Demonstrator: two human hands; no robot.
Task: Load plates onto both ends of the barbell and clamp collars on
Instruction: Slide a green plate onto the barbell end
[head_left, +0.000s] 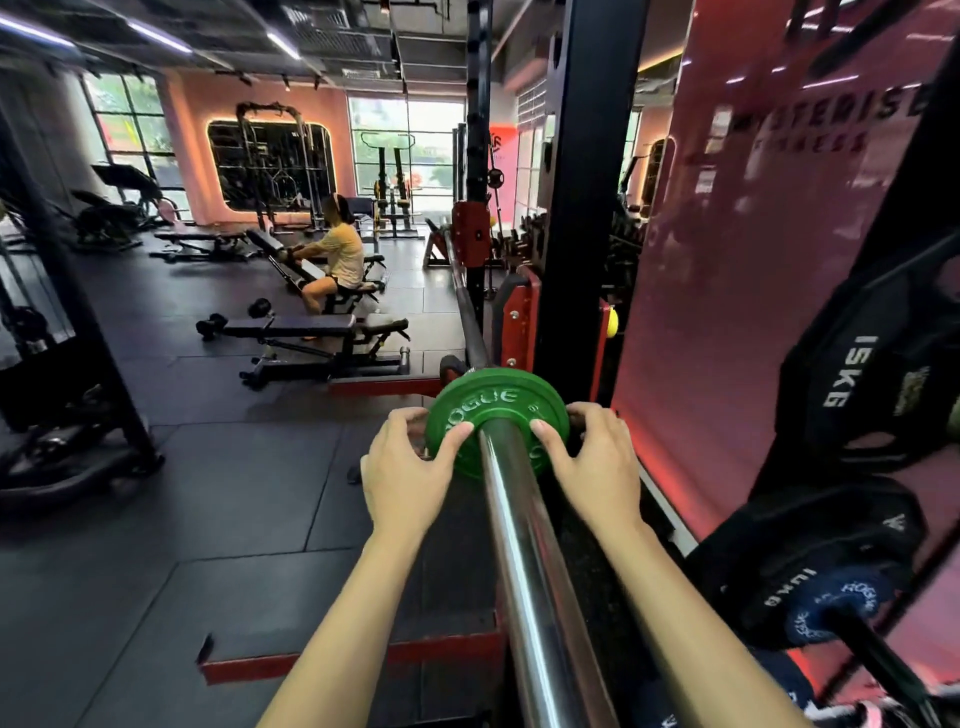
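Note:
A small green plate (485, 402) sits on the chrome sleeve (524, 545) of the barbell, far up the sleeve near the rack. My left hand (410, 467) grips the plate's left rim, thumb on its face. On the other side, my right hand (592, 462) grips the right rim, thumb beside the sleeve. The sleeve runs from the plate towards me along the middle of the view. The bar's thin shaft (467, 306) continues beyond the plate. No collar is in view.
A black rack upright (582, 208) stands just right of the plate, with red hooks (517, 322). Black 15 kg (852, 374) and 10 kg (810, 566) plates hang on storage pegs at right. Benches (311, 338) and a seated person (340, 254) are at left on the black floor.

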